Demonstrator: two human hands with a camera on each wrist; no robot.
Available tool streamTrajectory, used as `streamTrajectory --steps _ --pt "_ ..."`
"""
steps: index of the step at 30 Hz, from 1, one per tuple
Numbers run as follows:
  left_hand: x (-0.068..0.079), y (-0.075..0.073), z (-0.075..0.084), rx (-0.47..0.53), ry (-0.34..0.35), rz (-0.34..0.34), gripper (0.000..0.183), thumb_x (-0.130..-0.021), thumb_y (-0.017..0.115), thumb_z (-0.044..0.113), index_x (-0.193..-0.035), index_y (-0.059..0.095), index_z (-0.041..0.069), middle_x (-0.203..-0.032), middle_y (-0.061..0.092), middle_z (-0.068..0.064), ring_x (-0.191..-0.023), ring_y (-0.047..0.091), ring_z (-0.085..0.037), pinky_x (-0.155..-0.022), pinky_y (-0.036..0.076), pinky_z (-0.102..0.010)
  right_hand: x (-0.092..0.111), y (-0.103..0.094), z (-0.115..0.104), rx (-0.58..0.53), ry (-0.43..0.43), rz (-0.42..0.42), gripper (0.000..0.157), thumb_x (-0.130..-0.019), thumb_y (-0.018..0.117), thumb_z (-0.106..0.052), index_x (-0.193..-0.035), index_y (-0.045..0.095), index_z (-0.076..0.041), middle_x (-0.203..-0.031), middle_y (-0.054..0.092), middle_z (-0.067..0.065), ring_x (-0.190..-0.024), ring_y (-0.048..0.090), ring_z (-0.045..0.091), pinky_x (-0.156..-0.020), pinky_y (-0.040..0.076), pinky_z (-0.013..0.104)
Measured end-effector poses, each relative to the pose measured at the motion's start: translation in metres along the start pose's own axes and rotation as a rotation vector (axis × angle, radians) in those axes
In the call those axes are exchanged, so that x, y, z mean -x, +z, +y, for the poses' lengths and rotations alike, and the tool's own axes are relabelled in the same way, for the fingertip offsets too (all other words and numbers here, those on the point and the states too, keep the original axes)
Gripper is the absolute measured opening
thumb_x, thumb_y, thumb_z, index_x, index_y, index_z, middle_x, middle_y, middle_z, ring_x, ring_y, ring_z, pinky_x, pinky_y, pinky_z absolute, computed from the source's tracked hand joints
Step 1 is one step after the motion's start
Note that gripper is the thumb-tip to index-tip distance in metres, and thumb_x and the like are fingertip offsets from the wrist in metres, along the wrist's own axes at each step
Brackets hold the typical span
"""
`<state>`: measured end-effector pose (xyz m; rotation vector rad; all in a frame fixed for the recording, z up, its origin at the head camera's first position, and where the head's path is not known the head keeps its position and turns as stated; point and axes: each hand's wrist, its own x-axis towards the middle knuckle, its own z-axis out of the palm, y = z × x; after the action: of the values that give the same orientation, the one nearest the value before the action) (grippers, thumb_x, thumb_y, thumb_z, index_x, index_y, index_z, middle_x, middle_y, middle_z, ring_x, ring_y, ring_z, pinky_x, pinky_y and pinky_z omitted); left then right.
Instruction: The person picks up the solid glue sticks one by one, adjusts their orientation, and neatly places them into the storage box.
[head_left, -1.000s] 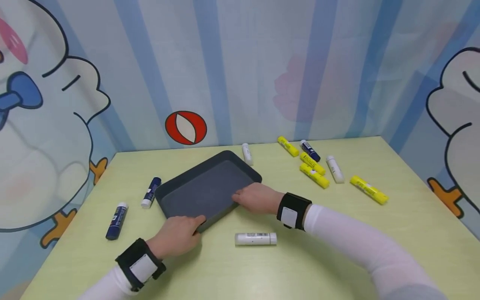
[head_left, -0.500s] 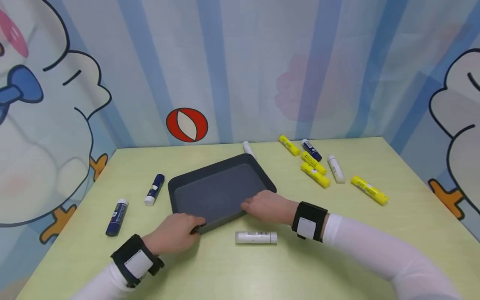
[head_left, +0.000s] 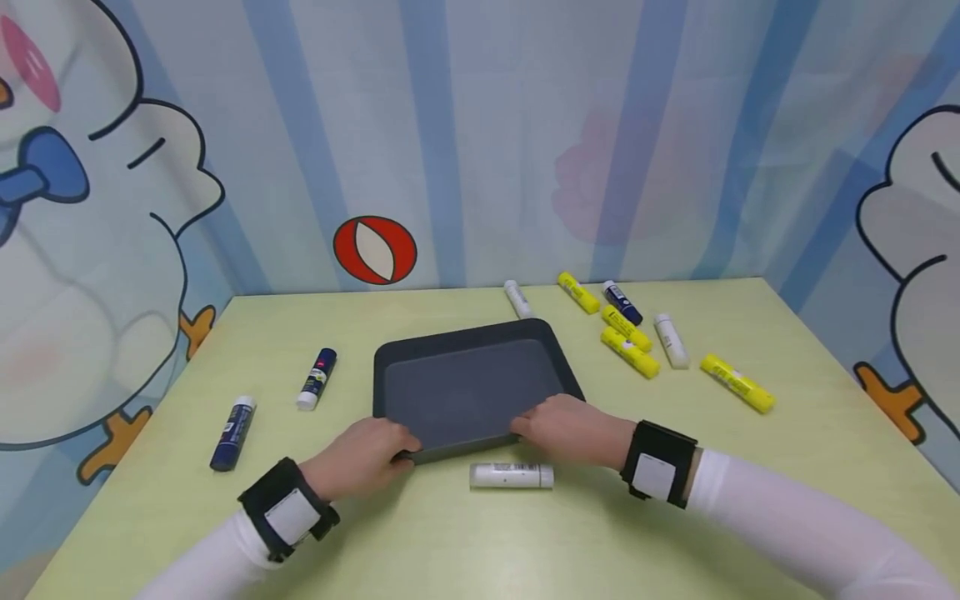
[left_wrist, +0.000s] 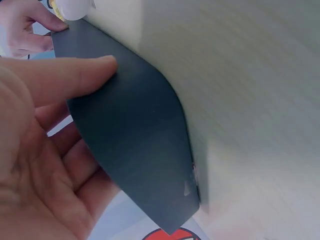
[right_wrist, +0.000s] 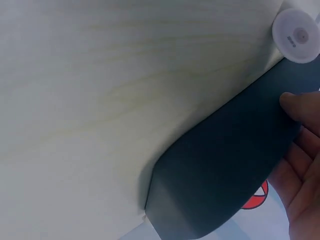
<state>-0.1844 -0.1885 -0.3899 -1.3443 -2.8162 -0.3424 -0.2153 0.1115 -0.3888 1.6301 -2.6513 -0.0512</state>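
Observation:
A dark grey rectangular tray (head_left: 465, 383) lies on the table with its long near side towards me, slightly turned. My left hand (head_left: 363, 458) grips its near left corner; in the left wrist view the thumb (left_wrist: 95, 72) presses the outer wall while the fingers reach over the rim. Further right, my right hand (head_left: 573, 429) pinches the same near wall, its thumb (right_wrist: 295, 106) on the outside in the right wrist view. A white glue stick (head_left: 512, 476) lies just in front of the tray, between the hands. Another white glue stick (head_left: 518, 300) lies behind the tray, its lower end at the rim.
Two dark blue glue sticks (head_left: 317, 379) lie left of the tray. Back right are several yellow glue sticks (head_left: 630, 352), a blue one (head_left: 622, 302) and a white one (head_left: 671, 341). A printed curtain (head_left: 502, 142) stands behind the table (head_left: 480, 542).
Both hands have moved the tray to the right and towards me, turning it so its near side lies more level. The white glue stick behind it has shifted right.

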Motion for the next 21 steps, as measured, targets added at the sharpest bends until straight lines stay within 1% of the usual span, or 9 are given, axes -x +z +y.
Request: streamTrajectory --steps 4,11,17,21 --pt "-0.008 0.001 0.002 -0.016 0.02 0.018 0.034 -0.078 0.073 -0.001 -0.062 0.047 0.015 -0.061 0.038 0.01 -0.056 0.036 -0.006 -0.052 0.033 -0.025 0.01 0.002 0.003 -0.031 0.018 0.028 0.005 -0.089 0.069 -0.009 -0.088 0.064 -0.009 -0.071 0.058 -0.004 -0.057 0.054 0.009 -0.054 0.045 0.022" --pt "-0.024 0.004 0.004 -0.018 0.043 0.015 0.037 -0.08 0.073 0.001 -0.061 0.046 0.015 -0.061 0.037 0.009 -0.056 0.035 -0.007 -0.052 0.032 -0.024 0.026 0.003 0.008 -0.041 0.049 0.05 0.007 -0.089 0.069 -0.008 -0.086 0.063 -0.009 -0.068 0.054 -0.006 -0.054 0.051 0.008 -0.052 0.043 0.023" --pt "-0.034 0.006 0.009 -0.016 0.052 0.003 0.031 -0.081 0.073 0.002 -0.064 0.052 0.015 -0.063 0.041 0.008 -0.057 0.039 -0.008 -0.053 0.034 -0.024 0.037 0.003 0.01 -0.074 0.086 0.033 0.007 -0.09 0.069 -0.009 -0.086 0.063 -0.01 -0.068 0.053 -0.007 -0.054 0.048 0.007 -0.053 0.043 0.022" --pt "-0.039 0.006 0.012 -0.02 0.061 0.005 0.028 -0.081 0.074 0.002 -0.065 0.054 0.014 -0.064 0.041 0.008 -0.057 0.04 -0.008 -0.054 0.035 -0.024 0.043 0.004 0.011 -0.073 0.081 0.049 0.008 -0.089 0.069 -0.008 -0.085 0.062 -0.01 -0.068 0.053 -0.007 -0.054 0.05 0.007 -0.052 0.044 0.023"
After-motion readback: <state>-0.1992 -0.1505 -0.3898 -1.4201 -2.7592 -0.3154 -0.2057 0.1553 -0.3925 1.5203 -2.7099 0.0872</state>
